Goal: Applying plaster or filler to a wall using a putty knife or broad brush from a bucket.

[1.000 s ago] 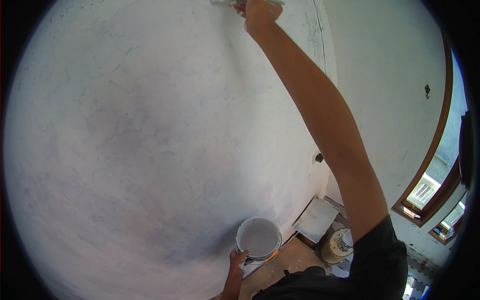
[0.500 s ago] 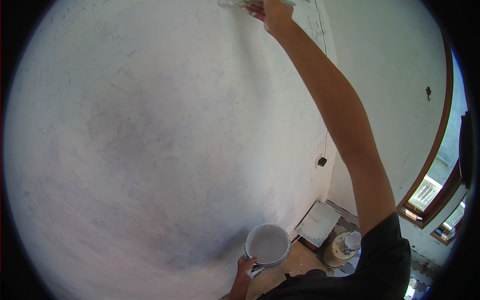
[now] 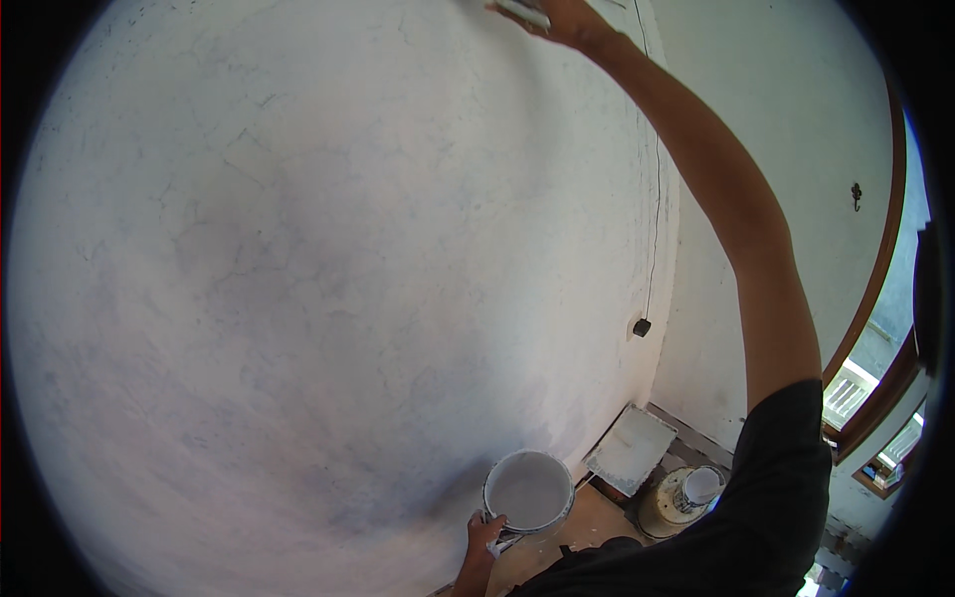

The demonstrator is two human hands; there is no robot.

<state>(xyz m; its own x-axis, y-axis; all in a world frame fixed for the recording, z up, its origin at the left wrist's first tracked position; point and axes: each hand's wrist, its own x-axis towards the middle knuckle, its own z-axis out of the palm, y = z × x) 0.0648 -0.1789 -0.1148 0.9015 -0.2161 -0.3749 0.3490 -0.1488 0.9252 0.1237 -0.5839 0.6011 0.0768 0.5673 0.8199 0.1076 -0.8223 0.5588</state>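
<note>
Two bare hands work a cracked, whitewashed wall [image 3: 328,259]: the right hand [image 3: 562,18] grips a pale tool [image 3: 522,12] high against it, the left hand [image 3: 484,532] clasps a small white bucket [image 3: 528,493] low, near a flat board [image 3: 630,449] on the floor.

Daylit wall [image 3: 328,279], fisheye view.
Light enters from the window [image 3: 875,398] at right; my soft shadow greys the frame's centre; edges bend and vignette black.
</note>
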